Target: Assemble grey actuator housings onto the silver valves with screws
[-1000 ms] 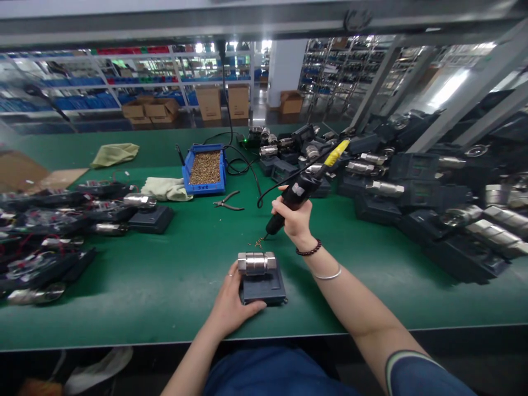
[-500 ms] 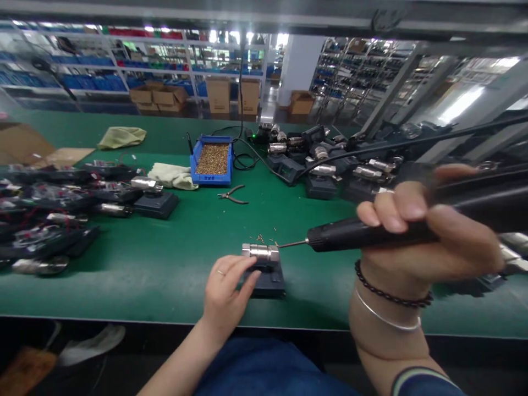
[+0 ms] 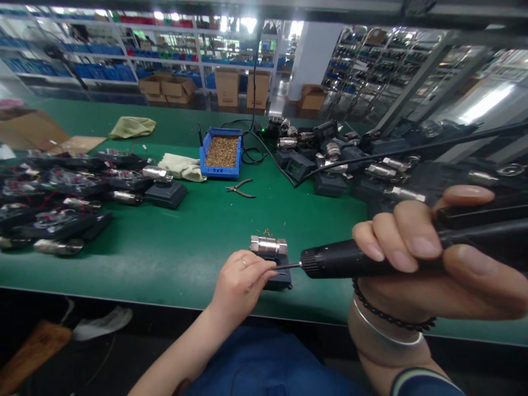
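Observation:
My right hand [image 3: 416,247] is wrapped round a black electric screwdriver [image 3: 334,258], its thin bit pointing left. At the bit's tip the thumb and fingers of my left hand [image 3: 243,278] are pinched together; whatever is between them is too small to make out. Just beneath and behind these fingertips is a dark grey housing [image 3: 281,279] with a shiny metal valve body [image 3: 269,245] on its far side. Several small brass-coloured screws [image 3: 267,232] lie on the green table behind the valve body.
A blue bin [image 3: 221,171] of small brass-coloured screws stands further back, with pliers [image 3: 241,188] in front and a cloth [image 3: 181,166] beside it. Open housings with wires [image 3: 61,187] crowd the left; more valve units [image 3: 330,181] are piled right. A black cable [image 3: 391,148] crosses the right side.
My left hand has gone from the valve body to a pinch at the bit's tip. The screwdriver has come down from beside the valve body to over the housing.

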Tool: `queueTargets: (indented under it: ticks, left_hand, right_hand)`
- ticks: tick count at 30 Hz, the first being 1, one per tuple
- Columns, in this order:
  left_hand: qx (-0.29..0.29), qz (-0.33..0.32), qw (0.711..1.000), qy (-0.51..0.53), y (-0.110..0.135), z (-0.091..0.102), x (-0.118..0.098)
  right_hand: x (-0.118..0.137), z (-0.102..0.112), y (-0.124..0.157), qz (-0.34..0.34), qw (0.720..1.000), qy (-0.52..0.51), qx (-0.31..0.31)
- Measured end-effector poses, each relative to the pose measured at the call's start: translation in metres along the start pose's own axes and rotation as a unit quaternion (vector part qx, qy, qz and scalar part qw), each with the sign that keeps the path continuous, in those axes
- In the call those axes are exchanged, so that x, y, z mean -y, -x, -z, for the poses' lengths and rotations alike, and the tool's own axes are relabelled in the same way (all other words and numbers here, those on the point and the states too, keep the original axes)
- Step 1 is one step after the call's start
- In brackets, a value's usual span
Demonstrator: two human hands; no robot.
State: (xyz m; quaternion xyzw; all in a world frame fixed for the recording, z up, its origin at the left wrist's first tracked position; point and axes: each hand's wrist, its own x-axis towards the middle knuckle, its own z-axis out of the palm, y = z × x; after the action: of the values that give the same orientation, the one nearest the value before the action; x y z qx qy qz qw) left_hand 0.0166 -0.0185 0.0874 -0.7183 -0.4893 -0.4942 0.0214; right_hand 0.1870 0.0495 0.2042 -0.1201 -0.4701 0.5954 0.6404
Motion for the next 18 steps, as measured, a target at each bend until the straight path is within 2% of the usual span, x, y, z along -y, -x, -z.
queueTargets:
  ticks: [6, 10, 12, 15, 18]
  left_hand:
    - [0.027, 0.065, 0.997, 0.038, 0.02, 0.007, 0.006]
    - [0.092, 0.182, 0.979, 0.013, 0.049, 0.01, 0.029]
    - [0.152, 0.223, 0.963, 0.009, 0.06, 0.005, 0.042]
    - [0.239, 0.228, 0.943, 0.04, 0.065, -0.011, 0.058]
    - [0.275, 0.22, 0.93, 0.103, 0.06, -0.025, 0.066]
  right_hand:
    - [-0.014, -0.009, 0.005, -0.016, 0.997, -0.022, 0.067]
    - [-0.04, -0.012, 0.011, -0.065, 0.99, 0.003, 0.125]
    - [-0.054, -0.011, 0.015, -0.087, 0.984, 0.015, 0.156]
    - [-0.071, -0.008, 0.02, -0.114, 0.975, 0.023, 0.187]
    - [-0.083, -0.006, 0.021, -0.139, 0.97, 0.037, 0.197]
